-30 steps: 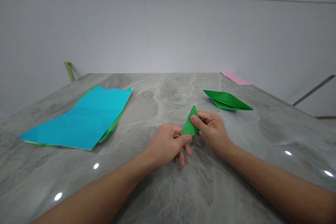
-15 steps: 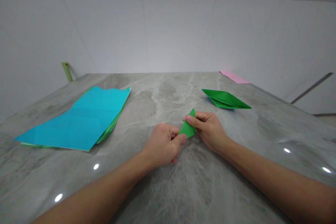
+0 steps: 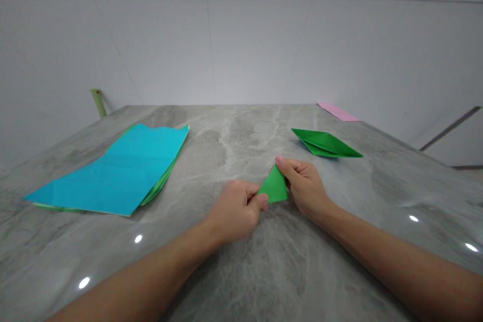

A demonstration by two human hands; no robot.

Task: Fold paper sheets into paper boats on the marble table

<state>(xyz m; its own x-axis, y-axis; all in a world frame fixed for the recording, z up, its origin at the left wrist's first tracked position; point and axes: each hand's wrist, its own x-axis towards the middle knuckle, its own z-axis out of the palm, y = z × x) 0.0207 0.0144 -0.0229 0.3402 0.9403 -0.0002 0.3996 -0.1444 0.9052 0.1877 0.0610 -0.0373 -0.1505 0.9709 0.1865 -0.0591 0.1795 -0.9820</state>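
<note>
A small folded green paper triangle (image 3: 274, 187) is held between both hands just above the grey marble table (image 3: 241, 271). My left hand (image 3: 236, 211) pinches its lower left corner between thumb and fingers. My right hand (image 3: 304, 183) grips its right edge, with the fingertip at the top point. Both forearms reach in from the bottom of the view.
A stack of sheets topped by a blue one (image 3: 116, 171), with green sheets under it, lies at the left. A finished green folded paper shape (image 3: 324, 143) rests at the right rear. A pink sheet (image 3: 337, 111) lies at the far right corner. A white wall stands behind.
The green piece has been turned and opened into a wider triangle lying lower toward the table. My right fingertip has moved up to its top point; my left hand still pinches the corner.
</note>
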